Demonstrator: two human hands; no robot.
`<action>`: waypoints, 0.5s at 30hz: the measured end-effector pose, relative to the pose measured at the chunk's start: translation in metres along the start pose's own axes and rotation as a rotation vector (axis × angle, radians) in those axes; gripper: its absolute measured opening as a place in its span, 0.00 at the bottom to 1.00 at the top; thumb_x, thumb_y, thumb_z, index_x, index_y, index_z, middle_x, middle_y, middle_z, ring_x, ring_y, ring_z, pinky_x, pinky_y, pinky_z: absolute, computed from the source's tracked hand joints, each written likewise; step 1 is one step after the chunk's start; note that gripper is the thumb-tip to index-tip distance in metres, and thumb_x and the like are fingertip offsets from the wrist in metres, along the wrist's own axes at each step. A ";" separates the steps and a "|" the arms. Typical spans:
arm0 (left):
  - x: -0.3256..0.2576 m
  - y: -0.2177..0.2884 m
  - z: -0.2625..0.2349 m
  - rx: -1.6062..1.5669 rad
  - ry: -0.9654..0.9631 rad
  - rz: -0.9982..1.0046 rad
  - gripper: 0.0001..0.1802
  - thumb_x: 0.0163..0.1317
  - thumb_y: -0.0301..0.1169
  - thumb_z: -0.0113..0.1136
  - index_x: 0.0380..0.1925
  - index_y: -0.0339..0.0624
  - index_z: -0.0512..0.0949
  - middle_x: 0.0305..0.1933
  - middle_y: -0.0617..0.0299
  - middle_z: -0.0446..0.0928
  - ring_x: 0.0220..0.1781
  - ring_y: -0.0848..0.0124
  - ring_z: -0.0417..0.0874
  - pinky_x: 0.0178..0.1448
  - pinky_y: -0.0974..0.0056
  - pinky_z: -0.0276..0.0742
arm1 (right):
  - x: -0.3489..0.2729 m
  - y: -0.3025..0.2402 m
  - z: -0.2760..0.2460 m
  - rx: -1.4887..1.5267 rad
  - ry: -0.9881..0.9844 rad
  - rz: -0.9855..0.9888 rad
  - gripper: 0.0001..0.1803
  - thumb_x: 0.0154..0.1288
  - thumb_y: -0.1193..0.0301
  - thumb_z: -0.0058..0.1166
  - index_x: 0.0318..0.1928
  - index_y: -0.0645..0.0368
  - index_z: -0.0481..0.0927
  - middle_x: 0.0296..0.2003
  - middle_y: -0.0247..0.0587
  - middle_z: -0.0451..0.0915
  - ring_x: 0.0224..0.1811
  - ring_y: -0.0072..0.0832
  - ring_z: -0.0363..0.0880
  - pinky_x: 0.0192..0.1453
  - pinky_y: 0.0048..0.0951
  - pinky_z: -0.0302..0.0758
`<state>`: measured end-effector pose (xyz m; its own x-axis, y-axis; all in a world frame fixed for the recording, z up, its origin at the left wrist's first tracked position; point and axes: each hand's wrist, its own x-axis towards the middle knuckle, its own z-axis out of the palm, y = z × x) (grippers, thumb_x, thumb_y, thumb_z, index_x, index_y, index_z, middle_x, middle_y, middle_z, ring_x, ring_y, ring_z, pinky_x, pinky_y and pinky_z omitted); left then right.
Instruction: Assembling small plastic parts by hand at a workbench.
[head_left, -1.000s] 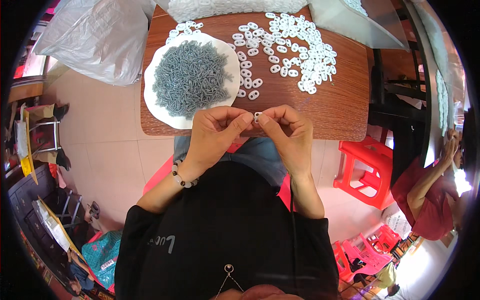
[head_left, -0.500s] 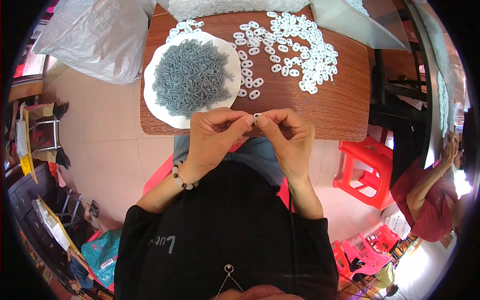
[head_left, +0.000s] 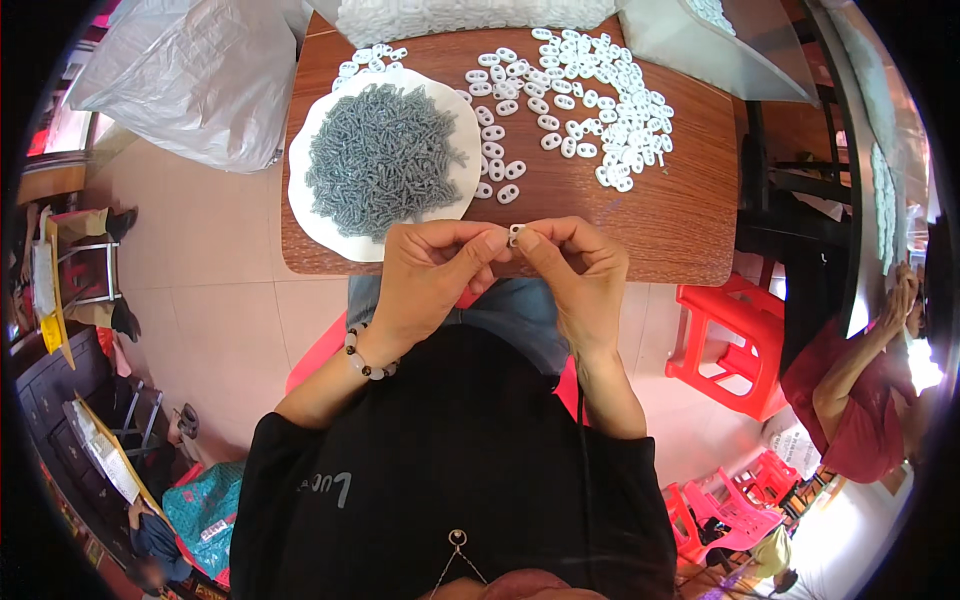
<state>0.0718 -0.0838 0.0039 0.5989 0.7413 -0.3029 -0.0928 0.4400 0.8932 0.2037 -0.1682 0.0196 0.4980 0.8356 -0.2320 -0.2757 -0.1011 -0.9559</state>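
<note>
Left hand [head_left: 432, 275]: fingertips pinching a small white oval plastic link [head_left: 516, 235].
Right hand [head_left: 578, 270]: fingertips gripping the same link.
Link's place: just above the brown wooden table's [head_left: 690, 215] near edge.
Nearby: grey pins heaped on a white sheet [head_left: 381, 157].

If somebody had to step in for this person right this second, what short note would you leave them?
Left hand and right hand: together pinching one small white oval piece at the near edge of the wooden table.
Supplies: grey pins heaped on a white sheet to the left; loose white oval pieces scattered to the right.
Done: I cannot tell which pieces are finished.
Left: the grey heap looks large, so probably plenty remains.
</note>
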 end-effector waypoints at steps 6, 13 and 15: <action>0.004 0.008 -0.002 -0.040 -0.080 -0.088 0.14 0.68 0.34 0.53 0.40 0.32 0.81 0.31 0.59 0.81 0.25 0.80 0.74 0.29 0.75 0.70 | 0.003 -0.001 -0.004 0.126 0.051 0.059 0.04 0.61 0.78 0.58 0.36 0.66 0.80 0.30 0.38 0.82 0.32 0.19 0.79 0.40 0.18 0.75; 0.010 0.013 -0.001 0.016 -0.085 -0.039 0.11 0.66 0.30 0.53 0.40 0.33 0.79 0.32 0.63 0.79 0.29 0.81 0.73 0.33 0.76 0.68 | 0.000 -0.004 -0.016 0.130 0.084 0.046 0.03 0.61 0.78 0.58 0.35 0.65 0.80 0.31 0.37 0.82 0.33 0.18 0.79 0.41 0.18 0.75; 0.013 0.018 0.003 0.098 -0.080 -0.003 0.11 0.65 0.30 0.53 0.40 0.34 0.79 0.33 0.64 0.78 0.29 0.82 0.73 0.34 0.76 0.68 | -0.001 -0.005 -0.019 0.129 0.095 0.039 0.03 0.61 0.78 0.58 0.36 0.65 0.80 0.30 0.37 0.82 0.32 0.18 0.79 0.41 0.18 0.75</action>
<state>0.0804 -0.0678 0.0170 0.6611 0.6956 -0.2812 -0.0154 0.3873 0.9218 0.2206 -0.1789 0.0208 0.5587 0.7767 -0.2907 -0.3968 -0.0574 -0.9161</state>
